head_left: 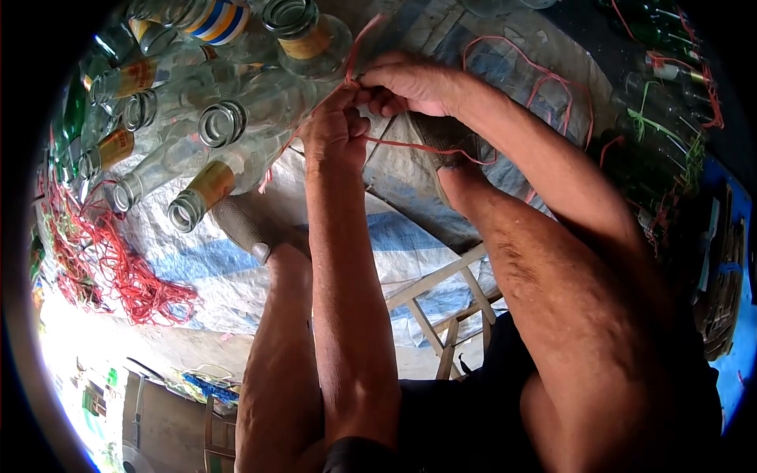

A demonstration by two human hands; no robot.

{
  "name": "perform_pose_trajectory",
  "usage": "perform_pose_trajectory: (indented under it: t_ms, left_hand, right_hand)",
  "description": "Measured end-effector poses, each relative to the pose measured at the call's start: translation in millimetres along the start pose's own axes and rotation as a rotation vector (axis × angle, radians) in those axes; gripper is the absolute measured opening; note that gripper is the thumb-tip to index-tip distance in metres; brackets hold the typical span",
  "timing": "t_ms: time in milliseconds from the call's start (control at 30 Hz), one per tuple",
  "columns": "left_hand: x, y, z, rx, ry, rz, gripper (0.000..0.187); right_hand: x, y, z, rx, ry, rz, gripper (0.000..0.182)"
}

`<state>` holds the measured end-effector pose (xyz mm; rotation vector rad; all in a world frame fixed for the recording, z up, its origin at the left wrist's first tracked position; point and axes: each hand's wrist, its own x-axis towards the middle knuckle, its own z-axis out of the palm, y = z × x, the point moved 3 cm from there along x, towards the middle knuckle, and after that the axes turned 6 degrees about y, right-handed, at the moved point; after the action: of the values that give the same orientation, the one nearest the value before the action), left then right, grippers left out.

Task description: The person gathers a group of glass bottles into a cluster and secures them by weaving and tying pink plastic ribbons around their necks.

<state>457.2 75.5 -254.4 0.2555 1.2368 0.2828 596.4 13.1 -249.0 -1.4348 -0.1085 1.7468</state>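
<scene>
pinching red string (350, 72): left hand (335, 130) and, apparently, right hand (406, 81), whose grip is showing only partly; glass bottles (268, 106) are crowding the sheet's (213, 268) far left corner.

Left grip (334, 126), right grip (412, 85) seemingly pinching red string (426, 147) beside bottles (272, 110).

Dark shorts (449, 426), the edge of a dark sleeve (359, 456), bare forearms (347, 315) and shins (277, 347), textured grey-brown shoes (243, 227).
</scene>
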Motion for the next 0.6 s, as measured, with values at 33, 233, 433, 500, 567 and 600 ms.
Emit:
perform_pose_trajectory:
  t_ms: [33,233,433,500,567,600]
  left_hand:
    - [0,0,0,-0.001,-0.008,0.003,0.002]
    - [-4,-4,1,-0.025,-0.012,0.058,0.003]
    - [-4,0,0,-0.011,-0.041,0.033,0.003]
    - [-5,0,1,-0.013,-0.013,0.042,0.003]
    - [-5,0,0,-0.005,0.003,0.045,0.004]
    - [-6,1,1,0.003,0.004,0.044,0.004]
  right_hand:
    - [-1,2,1,0.008,0.006,0.004,0.019]
    - [-6,21,5,0.118,0.052,-0.004,0.018]
    - [-11,16,5,0.129,0.036,-0.048,0.016]
    - [-11,14,3,0.107,0.017,-0.104,0.017]
    - [-10,15,1,0.081,0.012,-0.142,0.018]
    - [-9,15,1,0.064,0.016,-0.153,0.018]
